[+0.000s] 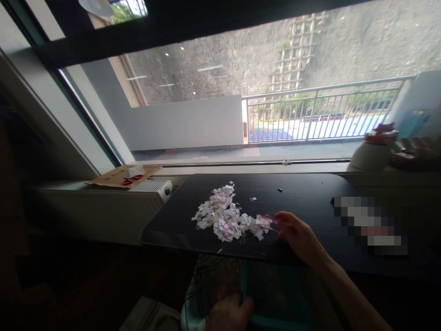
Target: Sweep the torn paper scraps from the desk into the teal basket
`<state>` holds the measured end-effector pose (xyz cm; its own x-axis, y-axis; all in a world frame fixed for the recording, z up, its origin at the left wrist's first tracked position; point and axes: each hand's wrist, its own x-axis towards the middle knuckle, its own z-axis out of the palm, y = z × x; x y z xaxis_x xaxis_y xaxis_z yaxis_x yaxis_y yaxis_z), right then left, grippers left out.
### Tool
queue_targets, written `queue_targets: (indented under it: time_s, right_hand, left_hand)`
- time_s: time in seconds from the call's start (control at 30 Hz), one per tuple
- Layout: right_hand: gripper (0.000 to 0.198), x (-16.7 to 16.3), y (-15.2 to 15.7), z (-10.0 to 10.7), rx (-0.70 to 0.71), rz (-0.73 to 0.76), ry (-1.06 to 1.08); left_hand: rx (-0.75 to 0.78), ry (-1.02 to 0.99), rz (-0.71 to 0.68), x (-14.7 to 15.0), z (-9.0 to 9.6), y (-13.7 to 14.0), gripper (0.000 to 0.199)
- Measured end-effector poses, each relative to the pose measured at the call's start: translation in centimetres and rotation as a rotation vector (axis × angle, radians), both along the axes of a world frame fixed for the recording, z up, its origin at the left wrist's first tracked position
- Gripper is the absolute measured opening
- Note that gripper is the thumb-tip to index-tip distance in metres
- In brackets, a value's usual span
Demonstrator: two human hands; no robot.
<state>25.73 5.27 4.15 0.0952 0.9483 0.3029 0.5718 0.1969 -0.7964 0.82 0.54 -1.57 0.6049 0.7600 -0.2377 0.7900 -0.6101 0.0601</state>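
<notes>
Atop a black table point(303, 193), grasping 1 pink translucent piece point(274, 221) in the right grip point(295, 231) at a paper-scrap heap's point(223, 214) right end. Showing the left grip point(230, 315) dimly below, beside a teal bin point(275, 321), not revealing whether clenched.

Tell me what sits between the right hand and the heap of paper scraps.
In the head view, a see-through pinkish piece, held by the right hand, lies between it and the heap of paper scraps.

Has a slender, bare right forearm point(339, 276); ends in a bare right hand point(296, 232); shows a shadowed, bare left hand point(230, 315).
</notes>
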Motion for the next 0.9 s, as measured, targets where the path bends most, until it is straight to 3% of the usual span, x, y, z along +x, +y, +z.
queue_targets:
  time_s: [0.3, 0.43, 0.67, 0.9]
  right_hand:
    - [0.027, -0.7, -1.3, -0.9, 0.059, 0.001, 0.009]
    - [0.026, -1.0, -1.4, -0.8, 0.044, 0.015, -0.009]
    - [0.025, -0.7, -1.4, -0.8, 0.065, -0.086, 0.007]
    - [0.022, -0.9, -2.9, -0.3, -0.005, -0.089, -0.028]
  left_hand:
    - [-0.153, 0.004, 0.055, 0.6, 2.1, -0.2, 0.026]
    - [-0.142, 0.013, 0.063, 0.4, 2.3, -0.3, 0.025]
    - [-0.123, -0.035, 0.072, -0.2, 1.7, -0.5, 0.026]
    - [-0.053, -0.032, 0.098, 0.2, 1.9, -1.0, 0.023]
